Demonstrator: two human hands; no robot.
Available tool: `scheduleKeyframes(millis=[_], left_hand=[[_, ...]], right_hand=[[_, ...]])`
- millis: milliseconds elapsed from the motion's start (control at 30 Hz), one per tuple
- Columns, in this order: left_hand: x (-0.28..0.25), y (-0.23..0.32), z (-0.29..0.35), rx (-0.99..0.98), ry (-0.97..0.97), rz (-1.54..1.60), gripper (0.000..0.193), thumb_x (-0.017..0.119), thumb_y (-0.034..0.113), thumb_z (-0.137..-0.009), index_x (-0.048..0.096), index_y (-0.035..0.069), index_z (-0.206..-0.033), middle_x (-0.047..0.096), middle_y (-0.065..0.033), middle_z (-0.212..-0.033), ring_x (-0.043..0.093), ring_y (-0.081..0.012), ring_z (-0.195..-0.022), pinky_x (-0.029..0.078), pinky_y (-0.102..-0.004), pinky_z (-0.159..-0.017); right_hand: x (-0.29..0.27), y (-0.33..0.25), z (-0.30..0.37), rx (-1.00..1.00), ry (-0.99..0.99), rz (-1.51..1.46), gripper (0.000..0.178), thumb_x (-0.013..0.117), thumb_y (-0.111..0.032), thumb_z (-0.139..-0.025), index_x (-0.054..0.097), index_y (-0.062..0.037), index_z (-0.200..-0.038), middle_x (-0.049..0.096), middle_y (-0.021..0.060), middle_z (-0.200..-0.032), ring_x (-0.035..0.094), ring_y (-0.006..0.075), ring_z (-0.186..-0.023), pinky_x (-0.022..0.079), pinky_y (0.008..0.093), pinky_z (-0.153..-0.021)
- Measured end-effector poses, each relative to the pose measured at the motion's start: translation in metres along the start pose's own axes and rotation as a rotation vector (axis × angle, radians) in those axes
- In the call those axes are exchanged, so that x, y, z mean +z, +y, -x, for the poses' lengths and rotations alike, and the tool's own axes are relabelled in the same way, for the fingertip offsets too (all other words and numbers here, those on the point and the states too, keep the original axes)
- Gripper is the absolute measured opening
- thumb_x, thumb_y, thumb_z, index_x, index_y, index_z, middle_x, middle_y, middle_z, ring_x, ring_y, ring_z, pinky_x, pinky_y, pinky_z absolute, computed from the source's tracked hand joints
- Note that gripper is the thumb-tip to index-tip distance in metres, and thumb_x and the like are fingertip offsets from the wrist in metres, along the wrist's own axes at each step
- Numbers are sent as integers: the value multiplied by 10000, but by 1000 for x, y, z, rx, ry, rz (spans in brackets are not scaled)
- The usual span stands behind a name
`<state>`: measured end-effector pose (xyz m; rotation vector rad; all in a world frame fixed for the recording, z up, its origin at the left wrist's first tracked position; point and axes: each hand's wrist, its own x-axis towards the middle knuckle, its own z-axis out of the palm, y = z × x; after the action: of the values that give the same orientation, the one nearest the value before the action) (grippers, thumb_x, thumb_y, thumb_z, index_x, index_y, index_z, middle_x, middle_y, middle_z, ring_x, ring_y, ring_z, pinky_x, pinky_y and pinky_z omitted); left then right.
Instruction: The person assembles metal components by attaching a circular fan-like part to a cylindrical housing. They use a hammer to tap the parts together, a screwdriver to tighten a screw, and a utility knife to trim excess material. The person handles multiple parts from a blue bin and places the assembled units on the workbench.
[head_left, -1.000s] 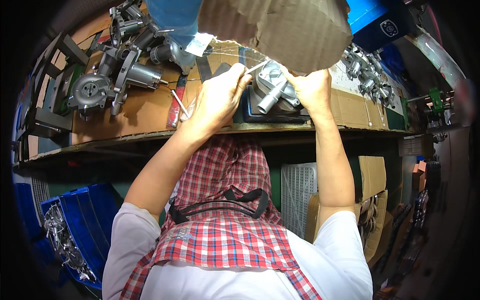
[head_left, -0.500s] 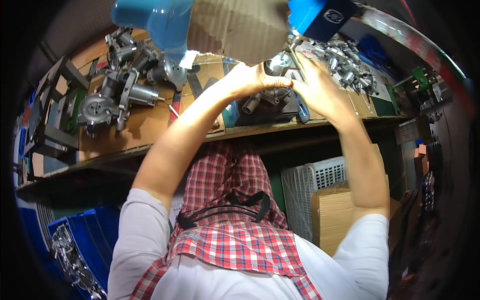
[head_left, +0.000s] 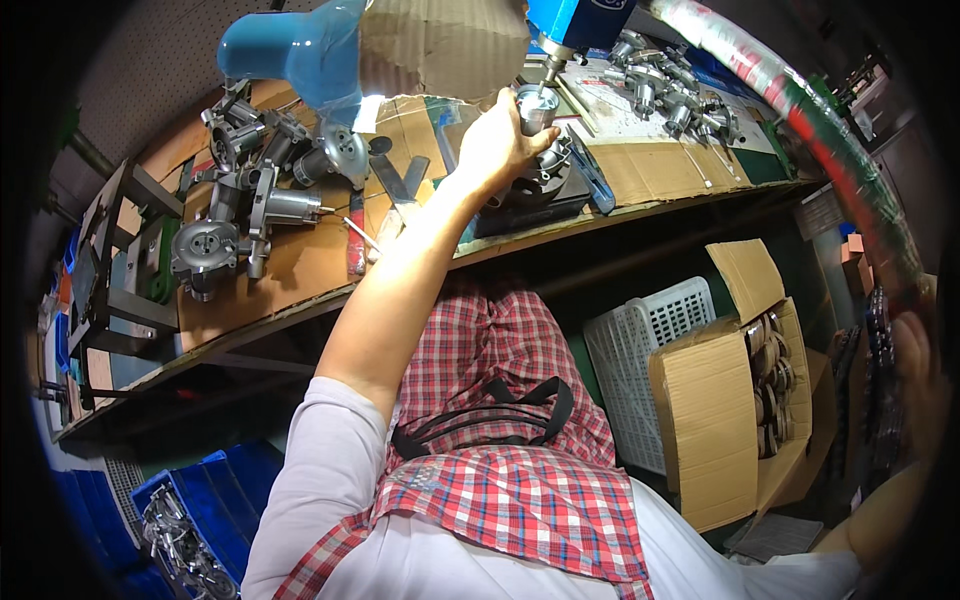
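My left hand (head_left: 497,143) is wrapped round the side of a grey metal casting (head_left: 539,112) with a round, open top. Its thumb lies across the near side of the part. Just above that opening hangs the metal spindle (head_left: 551,66) of a blue machine head (head_left: 582,20). The casting rests on a dark block (head_left: 530,212) at the bench's front. Far to the right, my right hand (head_left: 915,365) is by the lower end of a long bar wrapped in clear, red and green film (head_left: 800,115). Dimness and blur hide its fingers.
Several metal castings (head_left: 208,245) stand on the cardboard-covered bench at left, with more (head_left: 680,95) at back right. Blue-handled pliers (head_left: 592,172) lie beside the block. A cardboard flap (head_left: 445,50) hangs overhead. Below are a white basket (head_left: 630,370) and a carton (head_left: 705,430).
My right hand has left the casting and swung far out to the right, beside the wrapped bar. My left hand stays on the casting. The whole view has shifted.
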<state>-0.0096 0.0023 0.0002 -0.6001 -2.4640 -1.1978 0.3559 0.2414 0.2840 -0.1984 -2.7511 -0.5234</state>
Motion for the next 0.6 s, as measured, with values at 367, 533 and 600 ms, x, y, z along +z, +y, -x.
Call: scheduleKeyframes(millis=[367,533,600], left_hand=[[12,6,-5,32,-5,29,699,725,486,-798,444,-43,-1157,656,-284,-936,667,-405,-886,535,-437,-776],[-4,-4,4,-35,-6,-32,689,725,481,-802,442,-35,-1159,659,-277,-920,672,-399,-873,538,-436,-768],[-3,-1,2,-27,-23,-10,684,725,478,-803,441,-32,-1161,660,-277,-921,672,-398,-874,538,-435,-768]], right_hand=[[-52,-65,-66,372,-645,-865,356,616,-136,-906,504,27,-1202,585,37,-752,495,51,-485,371,186,-402],[46,-87,-26,316,-390,-771,507,536,-95,-786,448,73,-1256,594,110,-881,462,82,-487,418,230,-450],[73,-86,-9,233,-331,-882,501,511,-72,-850,382,49,-1320,535,28,-753,427,40,-438,381,196,-404]])
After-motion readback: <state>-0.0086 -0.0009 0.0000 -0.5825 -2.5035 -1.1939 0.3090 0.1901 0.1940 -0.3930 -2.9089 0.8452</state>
